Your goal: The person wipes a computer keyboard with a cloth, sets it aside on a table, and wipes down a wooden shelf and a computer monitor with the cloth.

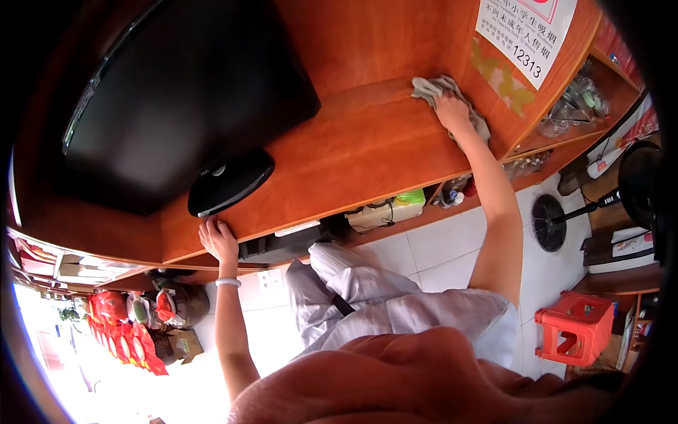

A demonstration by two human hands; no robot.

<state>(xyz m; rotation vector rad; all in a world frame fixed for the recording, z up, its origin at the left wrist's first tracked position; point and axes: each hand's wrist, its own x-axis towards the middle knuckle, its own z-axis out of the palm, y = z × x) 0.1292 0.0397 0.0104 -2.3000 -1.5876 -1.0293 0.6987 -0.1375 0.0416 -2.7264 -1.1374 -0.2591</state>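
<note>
My right hand presses a grey cloth onto the reddish-brown wooden shelf, in the corner by the right side panel. Part of the cloth shows on either side of the fingers. At the front edge of the same shelf rests my left hand, its fingers apart and holding nothing. Just beyond those fingertips stands the glossy black base of a television. A pale bracelet circles the left wrist.
A printed notice is stuck to the side panel, above peeling tape. Below the shelf sit boxes and cables. To the right are a compartment of clear plastic items, a standing fan and a red stool.
</note>
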